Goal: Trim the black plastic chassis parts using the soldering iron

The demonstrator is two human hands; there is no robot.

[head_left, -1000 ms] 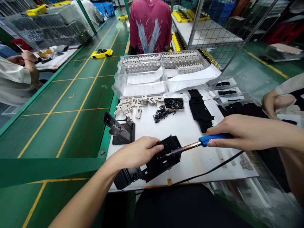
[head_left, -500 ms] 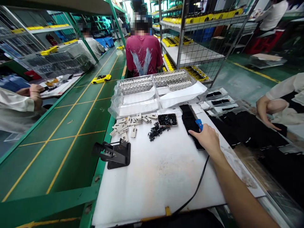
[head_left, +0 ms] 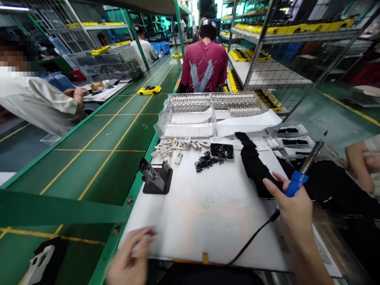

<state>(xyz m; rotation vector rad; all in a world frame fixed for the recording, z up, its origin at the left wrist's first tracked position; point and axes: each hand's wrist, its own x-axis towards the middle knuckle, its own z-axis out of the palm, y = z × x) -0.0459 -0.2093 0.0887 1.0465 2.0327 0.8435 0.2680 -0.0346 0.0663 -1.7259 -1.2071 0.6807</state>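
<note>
My right hand (head_left: 293, 209) is closed round the blue handle of a soldering iron (head_left: 298, 180), its metal tip pointing up and away. Its thumb and a fingertip lie over the near end of a black fabric strip (head_left: 255, 164); whether they pinch it I cannot tell. At the table's near left edge, my left hand (head_left: 130, 257) is smeared by motion and its grip is unclear. The black iron stand (head_left: 157, 180) holds nothing. Beyond it lie loose white plastic parts (head_left: 169, 148). Small black pieces (head_left: 204, 161) spill beside a small box (head_left: 233, 146) full of them.
A clear plastic tray (head_left: 160, 128) with rows of white parts stands at the table's back. Left runs a green conveyor (head_left: 97, 158) carrying a yellow toy car (head_left: 149, 90); a white part with black fabric (head_left: 38, 263) lies lower left. The iron's cord (head_left: 252, 239) crosses the table. Co-workers sit around.
The soldering iron has swung from lying over the black fabric to pointing upward, as my right hand came nearer. My left hand has entered at lower left. The view has shifted left.
</note>
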